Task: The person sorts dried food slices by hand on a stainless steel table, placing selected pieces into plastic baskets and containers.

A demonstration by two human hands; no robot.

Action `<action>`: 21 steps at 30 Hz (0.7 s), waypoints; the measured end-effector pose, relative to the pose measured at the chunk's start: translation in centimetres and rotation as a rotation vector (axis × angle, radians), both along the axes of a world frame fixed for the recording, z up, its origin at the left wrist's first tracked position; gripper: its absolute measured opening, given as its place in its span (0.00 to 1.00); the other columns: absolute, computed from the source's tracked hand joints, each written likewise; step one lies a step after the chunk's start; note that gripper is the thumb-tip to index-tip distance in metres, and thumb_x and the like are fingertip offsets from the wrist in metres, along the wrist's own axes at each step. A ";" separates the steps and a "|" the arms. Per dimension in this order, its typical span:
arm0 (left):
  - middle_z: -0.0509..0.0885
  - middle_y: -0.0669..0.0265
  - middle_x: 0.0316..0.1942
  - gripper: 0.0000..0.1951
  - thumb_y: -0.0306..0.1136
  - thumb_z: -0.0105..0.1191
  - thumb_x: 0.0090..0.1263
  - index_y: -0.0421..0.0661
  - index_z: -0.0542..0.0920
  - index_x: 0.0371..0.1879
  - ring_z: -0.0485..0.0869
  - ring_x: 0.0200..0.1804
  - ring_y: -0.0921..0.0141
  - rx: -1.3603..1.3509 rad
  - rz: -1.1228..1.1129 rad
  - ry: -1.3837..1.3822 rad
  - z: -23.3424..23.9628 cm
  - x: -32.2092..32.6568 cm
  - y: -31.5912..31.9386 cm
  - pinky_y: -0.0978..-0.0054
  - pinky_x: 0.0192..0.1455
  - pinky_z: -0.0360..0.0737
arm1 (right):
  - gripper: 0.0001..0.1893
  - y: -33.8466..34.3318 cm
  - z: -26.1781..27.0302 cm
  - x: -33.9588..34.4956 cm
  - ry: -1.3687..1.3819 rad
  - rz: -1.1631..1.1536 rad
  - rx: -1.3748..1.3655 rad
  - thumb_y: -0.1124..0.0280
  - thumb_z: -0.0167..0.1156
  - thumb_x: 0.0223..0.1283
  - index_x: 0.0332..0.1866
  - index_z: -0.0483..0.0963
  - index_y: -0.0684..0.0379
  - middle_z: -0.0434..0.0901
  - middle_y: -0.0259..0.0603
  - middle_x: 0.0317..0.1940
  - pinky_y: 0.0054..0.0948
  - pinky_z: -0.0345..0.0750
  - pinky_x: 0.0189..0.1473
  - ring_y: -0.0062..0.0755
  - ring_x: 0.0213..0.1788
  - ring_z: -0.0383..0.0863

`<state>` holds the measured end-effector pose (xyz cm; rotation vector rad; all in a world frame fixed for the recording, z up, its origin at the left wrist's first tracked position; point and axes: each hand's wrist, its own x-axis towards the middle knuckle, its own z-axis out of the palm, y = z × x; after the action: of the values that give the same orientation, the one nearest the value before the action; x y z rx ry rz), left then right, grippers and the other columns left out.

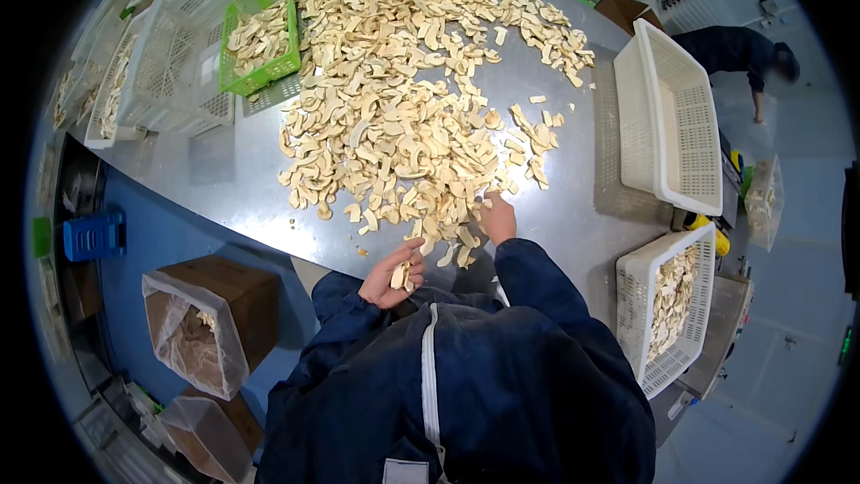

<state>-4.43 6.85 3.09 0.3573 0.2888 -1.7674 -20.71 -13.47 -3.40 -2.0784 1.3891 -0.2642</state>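
Observation:
A broad heap of pale dried slices, probably mushroom (383,114), lies spread over a metal table (248,188). My left hand (396,275) is palm up at the table's near edge, with a few slices (402,276) held in its curled fingers. At the near right edge of the heap my right hand (498,218) touches slices; its fingertips are partly hidden among them, so its grip is not clear. Several loose slices (463,252) lie between the two hands.
A green basket (294,47) of slices stands behind the heap at left, beside clear plastic crates (175,47). At right are an empty white basket (625,114) and a white basket with slices (631,309). Lined cardboard boxes (259,302) stand on the floor. Another person (725,50) bends over at far right.

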 end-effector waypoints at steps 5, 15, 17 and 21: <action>0.73 0.66 0.47 0.20 0.33 0.44 0.68 0.47 0.63 0.59 0.72 0.50 0.69 0.181 0.052 -0.195 3.3 -0.6 -1.4 0.71 0.50 0.74 | 0.15 3.0 10.2 2.3 -0.370 0.119 0.886 0.69 0.58 0.48 0.42 0.74 0.62 0.79 0.48 0.26 0.30 0.75 0.33 0.41 0.27 0.78; 0.71 0.66 0.40 0.15 0.29 0.44 0.68 0.44 0.67 0.53 0.71 0.40 0.72 -0.010 0.012 0.066 0.4 0.0 -0.1 0.74 0.39 0.74 | 0.37 -5.2 0.0 4.7 0.159 0.117 -0.158 0.60 0.62 0.43 0.61 0.58 0.59 0.60 0.57 0.58 0.44 0.65 0.56 0.51 0.59 0.63; 0.71 0.66 0.39 0.15 0.29 0.44 0.68 0.44 0.67 0.53 0.71 0.39 0.73 0.042 0.032 0.060 0.7 0.0 0.2 0.76 0.38 0.74 | 0.43 -4.5 0.7 6.8 0.356 0.106 -0.158 0.58 0.64 0.40 0.64 0.52 0.57 0.52 0.57 0.63 0.49 0.62 0.57 0.55 0.61 0.57; 0.71 0.66 0.38 0.15 0.29 0.44 0.68 0.44 0.67 0.53 0.71 0.38 0.73 0.046 0.040 0.046 1.0 0.0 0.1 0.78 0.36 0.74 | 0.37 -5.5 0.5 7.8 0.342 0.072 -0.074 0.59 0.64 0.37 0.58 0.60 0.57 0.52 0.54 0.62 0.50 0.65 0.54 0.55 0.59 0.60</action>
<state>-4.43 6.98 4.07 0.3423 0.3675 -1.7330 -12.87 -18.93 -2.94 -2.3089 1.5121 0.0764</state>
